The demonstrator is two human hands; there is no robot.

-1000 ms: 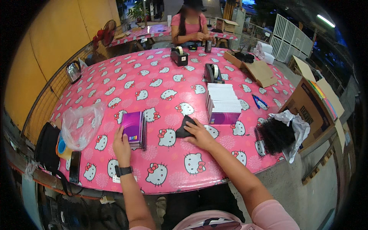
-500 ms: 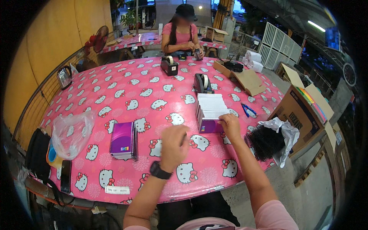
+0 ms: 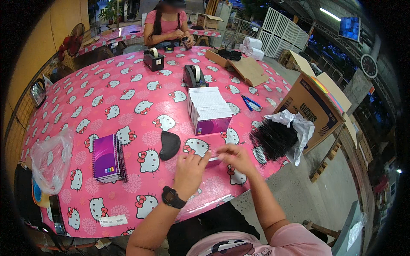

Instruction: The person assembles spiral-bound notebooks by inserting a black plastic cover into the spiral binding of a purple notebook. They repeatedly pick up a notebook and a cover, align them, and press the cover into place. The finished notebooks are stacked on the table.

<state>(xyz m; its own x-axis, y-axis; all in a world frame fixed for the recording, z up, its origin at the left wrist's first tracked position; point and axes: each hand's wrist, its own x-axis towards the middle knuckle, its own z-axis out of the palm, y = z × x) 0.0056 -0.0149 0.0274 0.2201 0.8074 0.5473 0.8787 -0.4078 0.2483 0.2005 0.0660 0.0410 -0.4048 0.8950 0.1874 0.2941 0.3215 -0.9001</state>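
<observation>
Close to the front edge of the table, both my hands are on a small unbound notebook (image 3: 212, 162), its pale page edge showing between them. My left hand (image 3: 190, 170), with a black watch on the wrist, presses its fingers on the near left side. At the other end, my right hand (image 3: 235, 158) pinches it with bent fingers; part of the notebook is hidden. Just beyond lies a row of unbound notebooks (image 3: 209, 106) with a purple cover facing me. A black half-round piece (image 3: 169, 145) rests left of that row. Spiral-bound purple notebooks (image 3: 106, 158) are stacked farther left.
Black wire coils (image 3: 273, 138) on white paper sit at the right edge, beside a cardboard box (image 3: 314, 111). Blue-handled pliers (image 3: 251, 103), two tape dispensers (image 3: 195, 77), a plastic bag (image 3: 52, 160) and a phone (image 3: 56, 215) surround the work. Another person (image 3: 166, 27) sits across.
My left hand has put down the dark piece, which now lies on the table. My right hand has drawn back from the row, and both hands meet at one notebook. The view has shifted right.
</observation>
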